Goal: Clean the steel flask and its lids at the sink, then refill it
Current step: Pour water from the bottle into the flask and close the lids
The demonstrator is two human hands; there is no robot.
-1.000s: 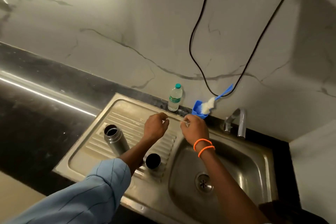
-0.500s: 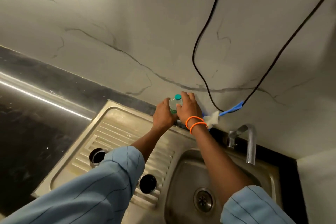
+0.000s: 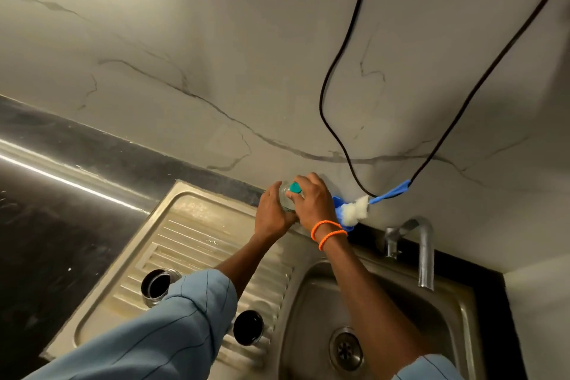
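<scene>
Reaching far over the sink, both arms stretch to a small clear bottle [image 3: 288, 199] standing by the wall. The left hand [image 3: 273, 216] wraps its fingers around the bottle's side. The right hand [image 3: 313, 203] curls its fingers around the green cap [image 3: 295, 187] on top. The steel flask [image 3: 157, 285] stands open on the ridged drain board [image 3: 185, 241], near the left sleeve. A round lid [image 3: 248, 327] sits just right of it.
</scene>
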